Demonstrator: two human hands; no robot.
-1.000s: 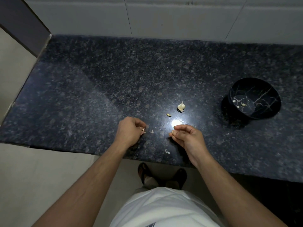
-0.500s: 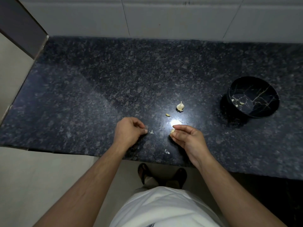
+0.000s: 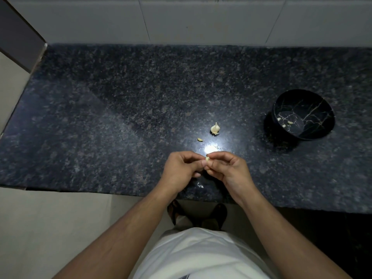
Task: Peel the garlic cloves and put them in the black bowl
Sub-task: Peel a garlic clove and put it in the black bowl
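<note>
Bench [image 3: 141, 101]: dark speckled stone, running up to a tiled wall [image 3: 201, 19]; its near edge cuts across my view above the floor.

Black bowl [image 3: 303, 114]: far right on the bench, well apart from the hands. I count three pale peeled cloves [image 3: 289, 122] inside; they are small and I can't be sure of the number.

Left hand [image 3: 179, 170] and right hand [image 3: 229, 168]: both over the near edge of the bench, fingertips meeting. Each grip is clenched in a pinch on one small clove [image 3: 207, 158], which shows only as a pale speck between the fingertips. I can't tell whether skin is on it.

Garlic head [image 3: 215, 128]: upright on the bench beyond the hands, beside a bright glare spot.

Loose clove [image 3: 199, 139]: just left of the head, lying on the bench.

Peel scrap [image 3: 200, 185]: on the bench beneath the hands, partly in shadow.
</note>
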